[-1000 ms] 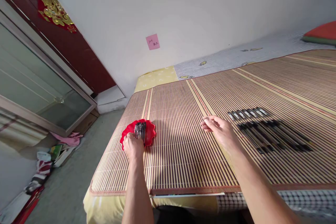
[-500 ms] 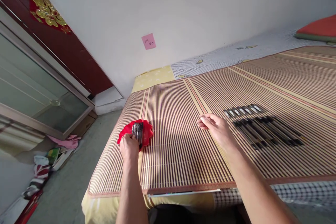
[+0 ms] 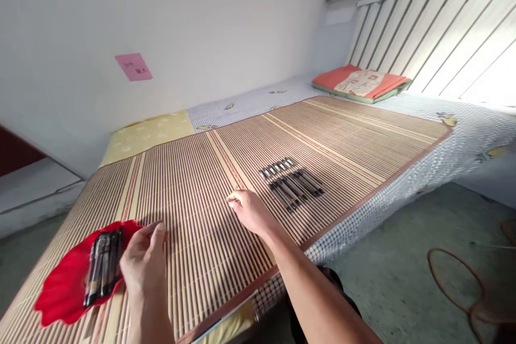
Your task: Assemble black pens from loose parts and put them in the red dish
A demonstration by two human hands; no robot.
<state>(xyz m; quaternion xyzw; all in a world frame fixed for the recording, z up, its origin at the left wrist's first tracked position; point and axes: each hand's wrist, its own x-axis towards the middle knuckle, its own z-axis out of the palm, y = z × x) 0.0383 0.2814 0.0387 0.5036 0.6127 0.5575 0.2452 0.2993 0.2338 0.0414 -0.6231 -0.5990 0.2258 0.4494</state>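
A red scalloped plate (image 3: 66, 285) lies at the near left of the slatted mat (image 3: 189, 220), with several dark pens (image 3: 104, 263) side by side on it. Just off the plate's right side is my left hand (image 3: 143, 260), thumb and forefinger drawn together; whatever may be between them is hidden. My right hand (image 3: 252, 212) hovers over the middle of the mat, its fingers curled and thumb pressed in, and I cannot make out anything in it. To its right lie a row of pen caps (image 3: 278, 168) and, nearer, a row of uncapped pens (image 3: 296, 189).
The mat covers a bed with a checked sheet (image 3: 342, 226). A folded orange and green quilt (image 3: 358, 83) sits at the far end by a white slatted headboard (image 3: 439, 37). A pink note (image 3: 134, 66) is on the wall. A brown looped object (image 3: 455, 279) stands at right.
The view has swung right, bringing the headboard into sight. My left hand has come away from the pens on the plate to its right side. My right hand's fingers have curled in more.
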